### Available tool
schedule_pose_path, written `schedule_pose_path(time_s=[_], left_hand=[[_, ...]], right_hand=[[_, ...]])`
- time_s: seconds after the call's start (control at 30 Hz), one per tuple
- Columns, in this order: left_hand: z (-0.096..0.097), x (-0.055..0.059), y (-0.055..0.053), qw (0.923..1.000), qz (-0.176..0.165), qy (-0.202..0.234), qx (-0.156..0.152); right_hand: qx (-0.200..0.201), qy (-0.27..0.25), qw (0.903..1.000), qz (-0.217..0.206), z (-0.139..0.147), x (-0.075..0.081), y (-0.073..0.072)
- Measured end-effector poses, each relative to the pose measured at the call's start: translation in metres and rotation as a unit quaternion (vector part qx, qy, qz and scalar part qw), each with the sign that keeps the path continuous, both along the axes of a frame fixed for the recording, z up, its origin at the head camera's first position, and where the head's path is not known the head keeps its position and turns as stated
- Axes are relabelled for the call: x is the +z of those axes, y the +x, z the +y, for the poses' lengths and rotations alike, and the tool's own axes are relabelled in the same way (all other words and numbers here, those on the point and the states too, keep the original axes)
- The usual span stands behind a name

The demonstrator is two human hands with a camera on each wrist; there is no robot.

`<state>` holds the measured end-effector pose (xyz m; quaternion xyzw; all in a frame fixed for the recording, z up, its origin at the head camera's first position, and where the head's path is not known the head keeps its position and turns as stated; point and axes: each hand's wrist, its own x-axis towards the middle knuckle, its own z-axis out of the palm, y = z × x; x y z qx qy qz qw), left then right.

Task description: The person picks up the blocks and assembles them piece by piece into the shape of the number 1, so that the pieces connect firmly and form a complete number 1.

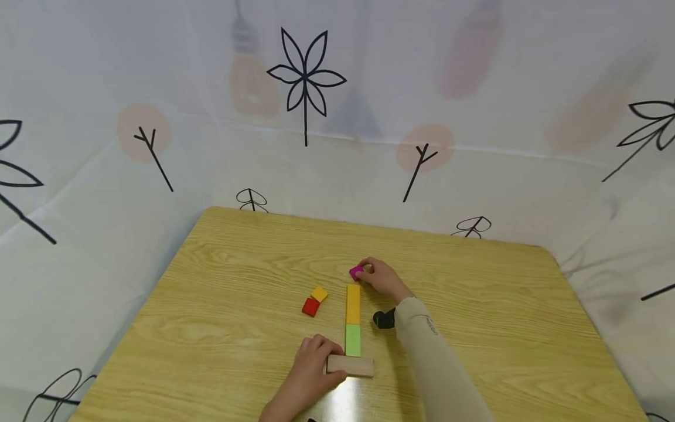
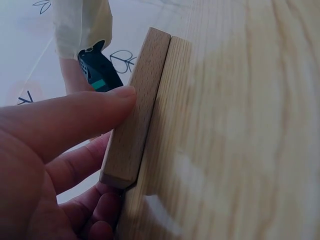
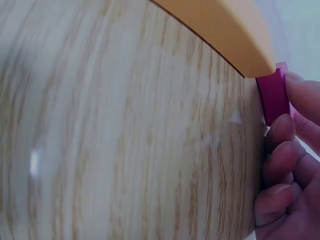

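My right hand (image 1: 384,278) pinches a magenta block (image 1: 356,272) just beyond the far end of a long orange block (image 1: 353,304). In the right wrist view the magenta block (image 3: 273,96) sits between thumb and fingers, close to the orange block's (image 3: 225,35) end. A light green block (image 1: 353,340) continues the row nearer to me. Across the row's near end lies a plain wooden block (image 1: 350,366), which my left hand (image 1: 311,370) grips at its left end. From the left wrist view, the thumb lies on the wooden block (image 2: 140,100) and the fingers are behind it.
Left of the row, a yellow block (image 1: 319,294) and a red block (image 1: 310,307) lie with corners close together. A black wrist device (image 1: 384,319) shows beside the right sleeve (image 1: 432,351). Patterned white cloth (image 1: 337,170) hangs behind the wooden table (image 1: 237,340).
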<state>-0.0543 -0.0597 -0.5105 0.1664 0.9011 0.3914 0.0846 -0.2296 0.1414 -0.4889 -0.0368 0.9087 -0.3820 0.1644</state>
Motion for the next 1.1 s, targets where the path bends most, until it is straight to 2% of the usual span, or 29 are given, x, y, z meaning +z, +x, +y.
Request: schedule_pose_path(time_s=[0.27,0.6,0.9,1.1], left_hand=[[0.0,0.002,0.0,1.0,0.0,0.003,0.001],[0.002,0.005,0.0,0.9999,-0.007,0.007,-0.003],[0.0,-0.001,0.001,1.0,0.001,0.003,-0.001],[0.0,-0.002,0.0,0.9999,0.009,0.007,-0.001]], right_hand=[[-0.009,-0.018,0.9998,-0.01,0.003,0.002,0.002],[0.0,-0.021,0.9998,-0.007,0.008,-0.001,0.001],[0.004,-0.023,0.9996,-0.015,0.01,-0.002,0.004],[0.01,-0.023,0.9997,0.0,0.009,-0.003,0.003]])
